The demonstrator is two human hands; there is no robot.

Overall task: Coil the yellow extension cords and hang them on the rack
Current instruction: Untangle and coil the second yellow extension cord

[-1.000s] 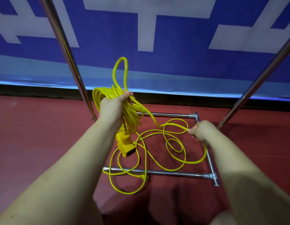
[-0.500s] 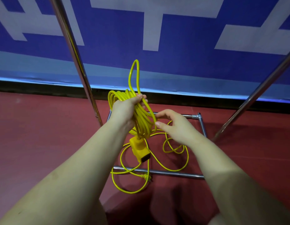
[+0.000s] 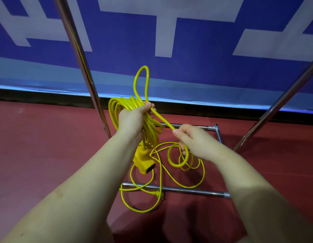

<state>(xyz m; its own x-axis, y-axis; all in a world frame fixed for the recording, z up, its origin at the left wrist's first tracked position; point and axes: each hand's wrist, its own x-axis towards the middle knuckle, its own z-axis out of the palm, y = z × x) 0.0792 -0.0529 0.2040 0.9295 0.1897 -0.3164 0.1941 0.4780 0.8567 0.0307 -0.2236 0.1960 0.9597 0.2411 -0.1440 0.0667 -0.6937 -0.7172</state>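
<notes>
**Yellow extension cord, partly coiled**

Coiled bundle (image 3: 127,109): gripped in the left hand (image 3: 130,120), fingers wrapped round it, one loop standing above the fist. Socket block (image 3: 144,161) hangs below the bundle. Free strand: pinched by the right hand (image 3: 192,139), just beside the left (fingers curled round it). Remaining slack (image 3: 169,172) lies on the red floor (image 3: 47,155), across the rack (image 3: 171,189) base bars.

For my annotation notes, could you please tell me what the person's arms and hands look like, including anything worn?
Both forearms are bare, with no sleeves in view. The left hand and right hand are bare too: no gloves, rings, watch or wristband visible.
</notes>
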